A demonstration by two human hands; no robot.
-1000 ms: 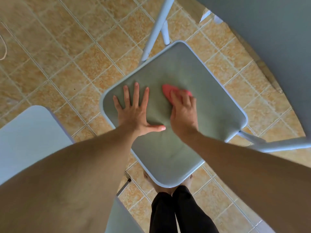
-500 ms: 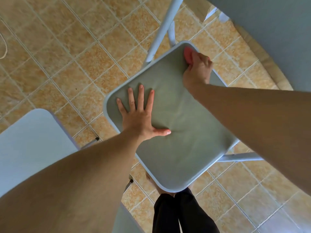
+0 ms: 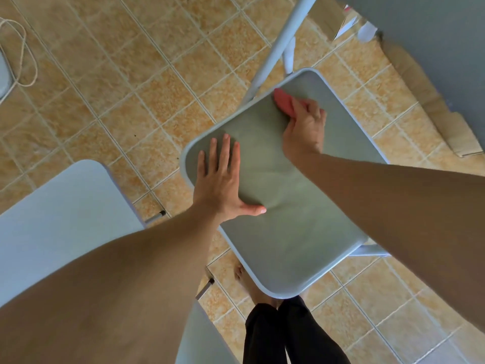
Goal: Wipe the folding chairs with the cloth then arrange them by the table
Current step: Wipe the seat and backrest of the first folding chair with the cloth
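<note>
Cloth (image 3: 284, 103), red and bunched, lies under the curled fingers of our right hand (image 3: 304, 127), which press it onto the seat near the far corner. It stretches from upper left to lower right, and only its outer end shows past the fingers. Our left hand (image 3: 220, 179) lies flat on the seat's left side, fingers straight and slightly spread, thumb out to the right, holding nothing. The folding chair (image 3: 288, 227) fills the middle of the frame. Its grey-green seat is turned diagonally, one corner toward the top and another toward our feet (image 3: 249, 282) at bottom centre. It looks close to square, so we cannot name a long axis. Our right forearm hides the seat's right corner. A pale frame tube (image 3: 279, 46) rises from its far edge to the top of the frame. A second chair (image 3: 65, 206) sits lower left, cut off by our left arm. The grey table (image 3: 433, 35) fills the upper right, with cardboard (image 3: 446, 122) along its edge. A looped cord (image 3: 31, 53) lies on the tiled floor (image 3: 105, 101) upper left.
</note>
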